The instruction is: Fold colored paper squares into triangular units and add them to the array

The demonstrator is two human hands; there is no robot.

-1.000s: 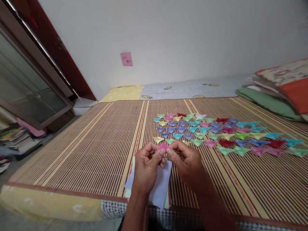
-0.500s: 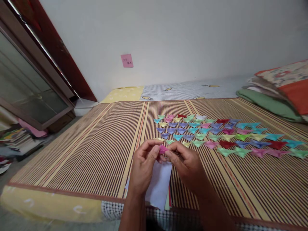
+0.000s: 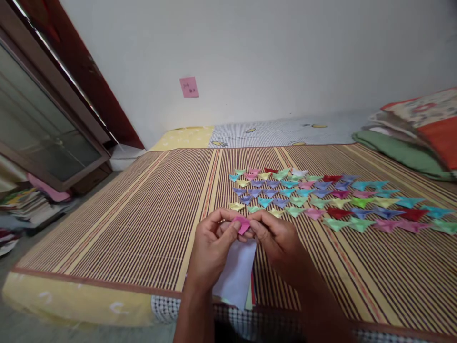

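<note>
A small folded piece of magenta paper [image 3: 243, 226] is pinched between both hands, above the mat. My left hand [image 3: 214, 245] grips its left side with thumb and fingers. On its right side, the thumb and forefinger of my right hand [image 3: 276, 236] are closed. Below my hands lies a stack of paper [image 3: 236, 274], white on top, with coloured edges showing at its right. Just beyond my fingers, several rows of small folded paper shapes [image 3: 294, 211] in many colours spread off to the right.
A striped bamboo mat [image 3: 143, 214] covers the bed. At the far right are a green cushion [image 3: 400, 155] and a stack of fabric. A pink note [image 3: 189, 87] is stuck on the wall. Books [image 3: 28, 207] and a glass-fronted cabinet [image 3: 46, 119] stand at the left.
The magenta paper has turned between my fingers, so more of its flat face shows, as a pointed shape. Both hands stay in nearly the same place.
</note>
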